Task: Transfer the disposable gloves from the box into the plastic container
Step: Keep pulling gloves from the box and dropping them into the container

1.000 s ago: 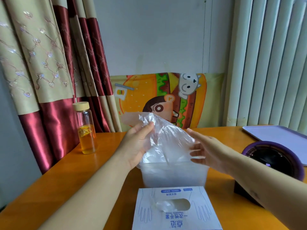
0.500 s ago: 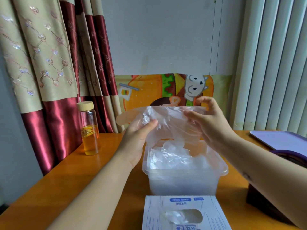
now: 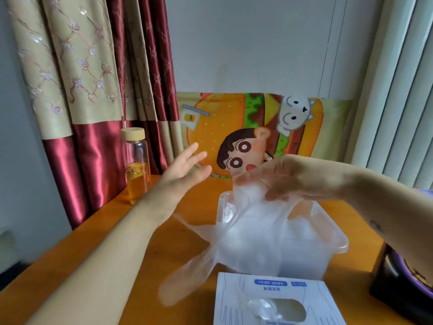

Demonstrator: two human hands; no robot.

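A clear disposable glove [image 3: 236, 233] hangs over the left rim of the translucent plastic container [image 3: 328, 233], its fingers trailing down to the left over the table. My right hand [image 3: 283, 177] pinches the glove's cuff above the container. Off to the left, my left hand [image 3: 185, 170] is raised with straight fingers and holds nothing. More crumpled gloves lie inside the container. The white glove box [image 3: 276, 299] sits at the near edge, a glove poking from its oval slot.
A glass bottle [image 3: 137, 165] with orange liquid and a wooden cap stands at the left by the red curtain. A dark, purple-rimmed object [image 3: 398, 285] sits at the right. A cartoon cushion [image 3: 248, 127] leans on the wall behind the orange table [image 3: 98, 233].
My left hand let go of the glove and moved away to the left. My right hand lowered the glove onto the container, and its fingers now drape over the left rim.
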